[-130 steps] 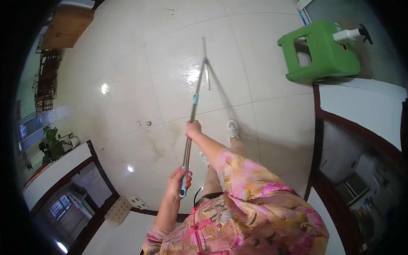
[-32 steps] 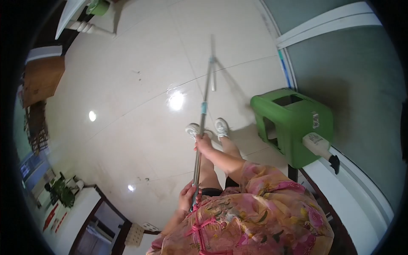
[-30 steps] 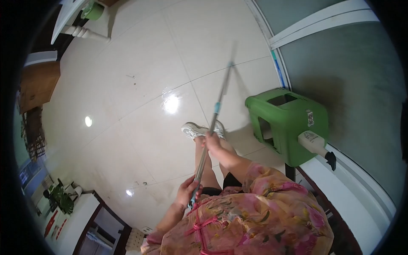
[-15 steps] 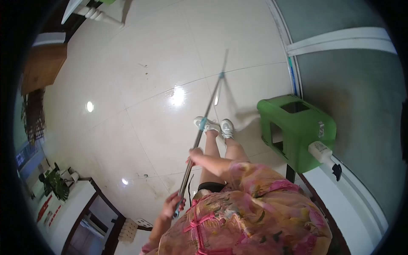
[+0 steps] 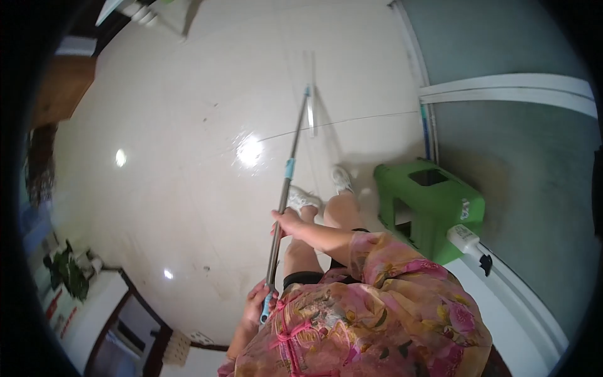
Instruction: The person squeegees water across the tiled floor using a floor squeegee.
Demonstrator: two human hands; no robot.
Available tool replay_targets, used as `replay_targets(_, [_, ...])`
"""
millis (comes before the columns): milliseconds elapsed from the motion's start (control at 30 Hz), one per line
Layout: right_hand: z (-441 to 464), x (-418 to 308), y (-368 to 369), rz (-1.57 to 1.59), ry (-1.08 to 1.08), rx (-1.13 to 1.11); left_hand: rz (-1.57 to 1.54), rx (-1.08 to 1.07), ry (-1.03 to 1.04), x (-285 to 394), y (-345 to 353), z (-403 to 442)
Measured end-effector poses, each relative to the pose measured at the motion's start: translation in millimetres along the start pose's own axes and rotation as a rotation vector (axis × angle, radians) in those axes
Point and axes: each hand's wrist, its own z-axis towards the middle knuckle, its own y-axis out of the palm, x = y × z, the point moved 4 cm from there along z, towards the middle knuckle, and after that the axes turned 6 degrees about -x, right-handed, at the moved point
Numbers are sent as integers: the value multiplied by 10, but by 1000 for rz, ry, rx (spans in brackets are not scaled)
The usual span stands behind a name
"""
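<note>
A long-handled floor squeegee (image 5: 274, 251) slants across the floor in front of me, its metal pole fitted with a light-blue collar and end cap. Low on the pole, near the end cap, my left hand (image 5: 257, 298) is closed around it. Higher up, my right hand (image 5: 287, 222) also grips the pole. The narrow pale blade (image 5: 311, 119) lies on the floor beyond my feet and is slightly blurred.
Pale glossy floor tiles (image 5: 207, 195) reflect lights, with small dark specks and smudges. To the right, a green plastic stool (image 5: 440, 195) stands by a frosted glass door (image 5: 509, 157), a white bottle (image 5: 463, 239) beside it. A potted plant (image 5: 70, 273) is at left.
The squeegee blade has moved farther away and a little left across the floor. My right foot is now ahead of the left. Both hands keep their hold on the pole.
</note>
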Motion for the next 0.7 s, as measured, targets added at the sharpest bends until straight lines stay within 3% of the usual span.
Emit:
replay_targets(200, [-223, -610, -1741, 466, -299, 356, 262, -352, -341, 589, 1139, 1282])
replay_targets(300, [-19, -724, -2615, 354, -180, 497, 229, -318, -451, 659, 1774, 1885])
replay_targets(400, [-139, -1231, -2639, 414, -169, 550, 58, -305, -460, 866, 2154, 2035])
replay_targets(433, [-133, -1356, -2553, 413, -161, 472, 99, -312, -445, 886, 2108, 2011])
replay_targets(533, [429, -1545, -2288, -28, -220, 406, -108, -256, -301, 948, 2170, 1679])
replay_targets(600, [213, -1907, -1875, -19, -143, 412, -188, -164, -228, 891, 2088, 1545])
replay_targets(633, [205, -1999, -1786, -121, -223, 440, -154, -106, -203, 925, 2160, 1488])
replay_targets(700, [-113, -2296, -1700, -65, -221, 315, -115, -123, -155, 982, 2471, 1407])
